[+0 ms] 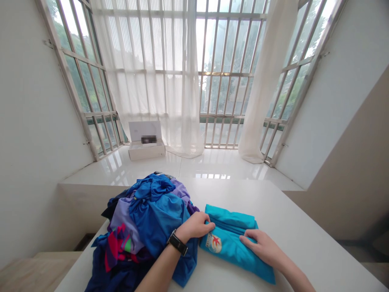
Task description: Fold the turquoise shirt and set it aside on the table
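A turquoise garment (231,252), folded into a long bundle with a round logo bearing a red star shape, lies on the white table. At its left end, my left hand (197,225) has its fingers closed on the cloth just above the logo. A dark wristband (177,242) is on that wrist. Toward the right end, the thumb and fingers of my right hand (259,245) pinch the upper fold. Close by my left forearm rises a loose heap of clothes (154,219) in blue, lilac, navy and pink.
The white table (306,251) adjoins a glossy window sill (219,165). An open white box (147,151) stands on the sill at the left. Sheer curtains (182,81) hang before the barred window. Walls close in on both sides.
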Action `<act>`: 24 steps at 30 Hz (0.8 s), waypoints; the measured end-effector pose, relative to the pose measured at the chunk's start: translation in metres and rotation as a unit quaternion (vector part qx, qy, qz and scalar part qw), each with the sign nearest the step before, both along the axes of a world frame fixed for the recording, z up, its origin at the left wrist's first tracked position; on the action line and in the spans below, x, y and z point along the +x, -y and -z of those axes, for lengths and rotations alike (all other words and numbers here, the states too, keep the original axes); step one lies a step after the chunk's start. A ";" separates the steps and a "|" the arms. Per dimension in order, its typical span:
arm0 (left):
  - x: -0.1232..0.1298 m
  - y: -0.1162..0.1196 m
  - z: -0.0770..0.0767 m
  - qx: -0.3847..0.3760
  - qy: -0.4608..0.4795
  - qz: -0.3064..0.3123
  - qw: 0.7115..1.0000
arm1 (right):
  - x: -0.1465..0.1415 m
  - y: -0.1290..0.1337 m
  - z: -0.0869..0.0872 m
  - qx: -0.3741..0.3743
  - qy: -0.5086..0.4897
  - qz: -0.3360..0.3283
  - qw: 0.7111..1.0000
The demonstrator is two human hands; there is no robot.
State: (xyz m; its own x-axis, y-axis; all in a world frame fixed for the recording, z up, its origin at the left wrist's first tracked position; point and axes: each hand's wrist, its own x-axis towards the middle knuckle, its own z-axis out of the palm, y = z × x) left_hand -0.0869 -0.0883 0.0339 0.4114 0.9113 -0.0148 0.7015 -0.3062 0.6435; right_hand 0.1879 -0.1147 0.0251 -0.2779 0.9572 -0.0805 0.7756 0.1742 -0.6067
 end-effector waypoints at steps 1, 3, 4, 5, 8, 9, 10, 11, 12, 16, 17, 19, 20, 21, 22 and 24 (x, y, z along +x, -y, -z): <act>0.000 0.001 -0.001 0.001 -0.007 -0.005 1.000 | 0.000 0.001 0.000 0.000 0.003 0.007 1.000; 0.001 0.003 -0.002 0.007 -0.021 -0.017 1.000 | 0.000 0.002 0.002 0.003 0.008 0.024 1.000; 0.001 0.004 -0.003 0.011 -0.029 -0.025 0.999 | 0.000 0.004 0.002 0.005 0.008 0.033 0.999; 0.001 0.005 -0.004 0.014 -0.037 -0.034 0.999 | 0.001 0.005 0.004 0.007 0.007 0.041 0.999; 0.001 0.006 -0.007 0.023 -0.058 -0.055 0.997 | 0.003 0.008 0.007 0.010 0.012 0.058 0.998; 0.000 0.007 -0.008 0.024 -0.062 -0.059 0.996 | 0.004 0.009 0.008 0.009 0.019 0.062 0.998; 0.000 0.007 -0.008 0.023 -0.066 -0.062 0.996 | 0.005 0.010 0.008 0.008 0.027 0.065 0.997; 0.000 0.007 -0.009 0.022 -0.069 -0.063 0.995 | 0.006 0.010 0.008 0.007 0.035 0.068 0.997; 0.000 0.008 -0.010 0.020 -0.072 -0.064 0.995 | 0.007 0.011 0.008 0.007 0.043 0.070 0.997; -0.002 0.009 -0.012 0.018 -0.077 -0.065 0.995 | 0.009 0.013 0.007 0.008 0.063 0.085 0.994; -0.003 0.009 -0.012 0.018 -0.077 -0.064 0.995 | 0.009 0.014 0.008 0.005 0.066 0.090 0.994; -0.005 0.008 -0.013 0.017 -0.075 -0.058 0.995 | 0.009 0.017 0.012 0.008 0.068 0.107 0.992; -0.007 0.008 -0.013 0.016 -0.074 -0.055 0.996 | 0.008 0.019 0.014 0.016 0.068 0.119 0.990; -0.009 0.008 -0.014 0.014 -0.074 -0.053 0.996 | 0.007 0.021 0.016 0.028 0.066 0.132 0.989; -0.011 0.009 -0.015 0.013 -0.075 -0.054 0.996 | 0.006 0.024 0.017 0.037 0.064 0.143 0.987; -0.012 0.011 -0.018 0.013 -0.081 -0.063 0.995 | 0.005 0.028 0.018 0.042 0.063 0.156 0.985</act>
State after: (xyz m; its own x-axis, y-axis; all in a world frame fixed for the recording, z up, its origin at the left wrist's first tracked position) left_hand -0.0990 -0.0992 0.0522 0.2876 0.9566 -0.0475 0.8297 -0.2241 0.5113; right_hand 0.1925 -0.1424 0.0068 0.0388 0.9992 -0.0120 0.8678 -0.0396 -0.4954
